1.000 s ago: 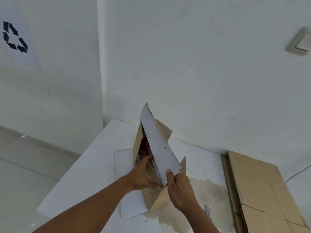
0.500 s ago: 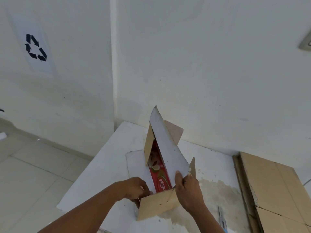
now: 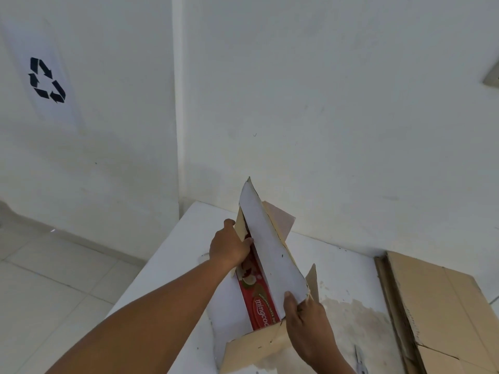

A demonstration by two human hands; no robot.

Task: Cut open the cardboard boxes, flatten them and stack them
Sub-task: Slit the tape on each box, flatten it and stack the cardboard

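Standing half-opened on the white table (image 3: 189, 225), the cardboard box (image 3: 272, 255) is found with its long axis running away from the person toward the wall. Its far left flap is gripped by the left hand (image 3: 229, 247), and the near corner of its raised white panel is pinched by the right hand (image 3: 310, 325), the nearer of the two. The flattened stack (image 3: 437, 306) lies well to the right, so a rightward carry is judged likely once the box is flattened.

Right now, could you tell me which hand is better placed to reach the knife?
Probably right: the right hand holds the box nearest the knife; the left hand grips its far side.
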